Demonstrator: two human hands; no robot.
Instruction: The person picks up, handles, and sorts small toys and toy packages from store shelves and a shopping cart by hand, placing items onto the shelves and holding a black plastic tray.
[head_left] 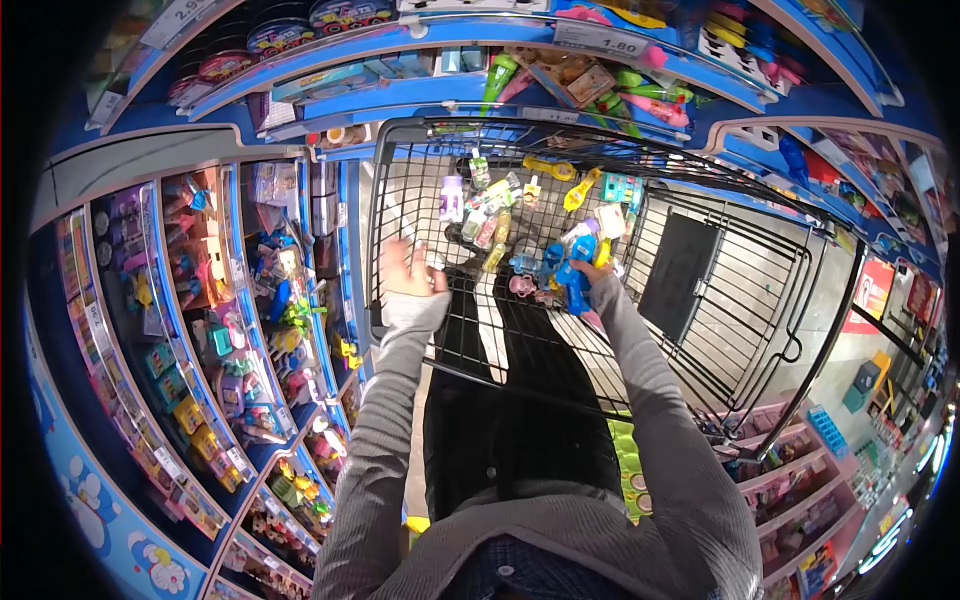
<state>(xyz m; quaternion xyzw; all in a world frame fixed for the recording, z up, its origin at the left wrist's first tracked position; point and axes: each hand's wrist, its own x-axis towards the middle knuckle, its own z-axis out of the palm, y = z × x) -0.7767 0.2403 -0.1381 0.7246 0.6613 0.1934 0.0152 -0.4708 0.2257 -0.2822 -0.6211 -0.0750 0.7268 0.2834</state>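
Right hand (599, 274) gripping a blue toy (577, 283), left hand (411, 270) open with fingers spread, a person in a gray sweater (390, 400) stands over a black wire shopping cart (384, 146) in a store aisle.
The blue toy is inside the cart, toward its right side, among a cluster of small goods, with a pink toy (521, 286) nearby to its left. Farther in lie a purple-and-white bottle (452, 205), a yellow toy (580, 191) and a teal package (621, 188). The left hand, blurred, is at the cart's left side. Blue shelves (343, 205) at left hold rows of small merchandise; a price tag (600, 41) ahead reads 1.80.
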